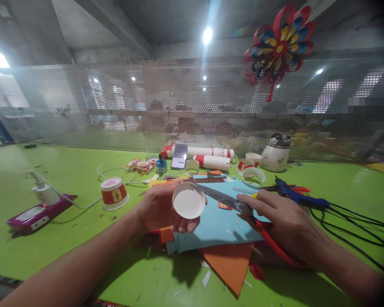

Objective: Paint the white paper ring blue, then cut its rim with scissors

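My left hand (155, 202) is closed around the side of a white paper cup piece (188, 202), whose round pale face is turned toward me. In my right hand (283, 215) is a pair of scissors (220, 198) with red handles. The blades point left, and their tips reach the upper right rim of the cup piece; whether they touch it I cannot tell. Below both hands lie sheets of light blue paper (208, 234) and orange paper (232, 266). A small red printed scrap (224, 205) rests on the blue sheet.
A red and white paper cup (114, 194) stands upside down at left, near a purple power strip (40, 215). To the right lies a blue glue gun (299, 197) with black cables. Behind are a phone (179, 157), an ink bottle (161, 165), stacked cups (213, 163) and a white jug (276, 154).
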The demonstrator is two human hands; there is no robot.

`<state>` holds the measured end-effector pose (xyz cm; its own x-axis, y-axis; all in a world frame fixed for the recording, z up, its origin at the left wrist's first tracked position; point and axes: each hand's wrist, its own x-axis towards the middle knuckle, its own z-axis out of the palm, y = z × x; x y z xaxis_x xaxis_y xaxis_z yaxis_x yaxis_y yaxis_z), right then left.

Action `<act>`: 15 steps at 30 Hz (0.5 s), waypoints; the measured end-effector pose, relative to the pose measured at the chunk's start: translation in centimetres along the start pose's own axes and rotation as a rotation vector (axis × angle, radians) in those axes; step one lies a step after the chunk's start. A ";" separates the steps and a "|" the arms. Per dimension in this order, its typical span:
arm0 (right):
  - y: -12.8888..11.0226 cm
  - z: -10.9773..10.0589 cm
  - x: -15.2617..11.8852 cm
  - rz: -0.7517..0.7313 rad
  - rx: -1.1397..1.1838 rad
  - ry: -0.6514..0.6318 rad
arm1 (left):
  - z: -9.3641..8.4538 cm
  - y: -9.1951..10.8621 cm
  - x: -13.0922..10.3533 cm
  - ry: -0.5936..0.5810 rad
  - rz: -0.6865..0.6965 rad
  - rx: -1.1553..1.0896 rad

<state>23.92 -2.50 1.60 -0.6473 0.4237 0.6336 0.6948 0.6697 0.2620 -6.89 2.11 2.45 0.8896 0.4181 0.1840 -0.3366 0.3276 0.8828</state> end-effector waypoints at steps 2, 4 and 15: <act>0.1 0.1 -0.1 -0.001 0.009 0.002 | 0.1 0.0 0.0 0.001 -0.001 -0.004; 0.1 0.1 -0.1 -0.007 0.007 0.009 | 0.1 0.0 0.0 0.000 -0.007 -0.012; 0.1 0.0 0.1 0.004 0.041 0.006 | 0.3 0.1 -0.1 0.016 0.018 0.007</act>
<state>23.95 -2.43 1.68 -0.6425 0.4229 0.6390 0.6839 0.6927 0.2292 -6.88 1.84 2.62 0.8784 0.4374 0.1927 -0.3502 0.3144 0.8824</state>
